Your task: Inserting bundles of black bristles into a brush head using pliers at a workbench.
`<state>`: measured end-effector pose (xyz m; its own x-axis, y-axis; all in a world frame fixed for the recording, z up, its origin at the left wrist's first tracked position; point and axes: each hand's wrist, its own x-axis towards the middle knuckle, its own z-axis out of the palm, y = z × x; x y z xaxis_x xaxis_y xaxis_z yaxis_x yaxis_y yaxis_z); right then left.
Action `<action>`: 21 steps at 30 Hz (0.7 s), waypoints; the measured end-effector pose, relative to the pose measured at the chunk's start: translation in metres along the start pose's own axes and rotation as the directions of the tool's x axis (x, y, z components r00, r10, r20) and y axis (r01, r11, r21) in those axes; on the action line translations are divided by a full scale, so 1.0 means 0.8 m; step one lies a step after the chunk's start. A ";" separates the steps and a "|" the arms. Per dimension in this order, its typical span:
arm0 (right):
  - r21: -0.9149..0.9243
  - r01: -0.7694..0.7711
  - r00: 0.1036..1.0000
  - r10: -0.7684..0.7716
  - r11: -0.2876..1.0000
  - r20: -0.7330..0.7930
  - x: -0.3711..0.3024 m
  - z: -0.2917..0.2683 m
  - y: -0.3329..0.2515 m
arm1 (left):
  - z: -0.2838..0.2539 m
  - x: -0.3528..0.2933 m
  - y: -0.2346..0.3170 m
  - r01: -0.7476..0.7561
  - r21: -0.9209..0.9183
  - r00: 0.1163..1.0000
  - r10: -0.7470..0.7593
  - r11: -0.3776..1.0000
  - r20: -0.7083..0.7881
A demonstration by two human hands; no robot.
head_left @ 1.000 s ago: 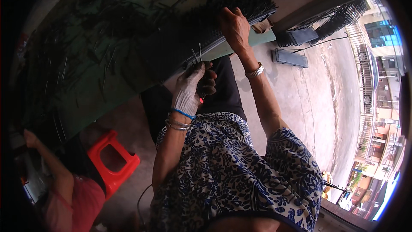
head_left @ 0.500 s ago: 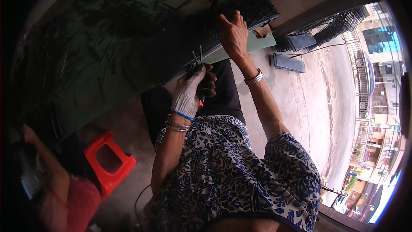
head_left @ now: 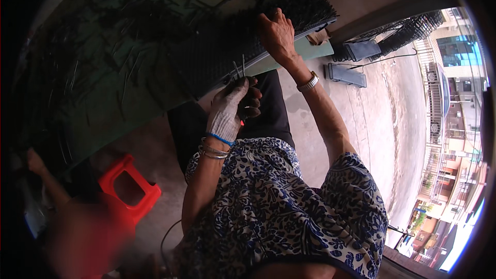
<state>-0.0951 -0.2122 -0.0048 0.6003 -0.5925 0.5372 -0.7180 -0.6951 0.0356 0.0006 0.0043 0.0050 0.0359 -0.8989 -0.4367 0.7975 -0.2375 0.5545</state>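
My left hand [head_left: 231, 98], in a pale knit glove with dark stained fingertips, is closed near the table's front edge. Thin stiff strips [head_left: 238, 67] stick up out of its grip. Farther forward and to the right, my bare right hand [head_left: 279, 36] is bent over a dark perforated panel [head_left: 206, 54]. Its fingers are curled together at the edge of a dense row of black bristles [head_left: 310, 10] standing on the panel's far right part. What its fingertips pinch is hidden. The near left part of the panel is bare of bristles.
Loose dark strips [head_left: 126, 72] lie scattered over the green table [head_left: 108, 129]. A red plastic stool [head_left: 147, 196] and another person's arm [head_left: 49, 181] are at left. Grey blocks [head_left: 346, 76] and a black bristled piece [head_left: 416, 26] are at right.
My right hand has shifted slightly left and up along the bristle row, its forearm following. My left hand stays in place with the strips. At lower left the other person has moved.
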 end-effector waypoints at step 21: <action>0.122 -0.077 0.993 0.065 0.990 0.094 0.008 0.000 0.003 | -0.004 0.010 -0.006 0.047 -0.030 0.999 -0.047 0.998 -0.012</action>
<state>-0.0932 -0.2177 -0.0012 0.5826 -0.6722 0.4570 -0.7134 -0.6923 -0.1088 -0.0009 -0.0007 -0.0029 0.0058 -0.8821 -0.4710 0.8163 -0.2679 0.5118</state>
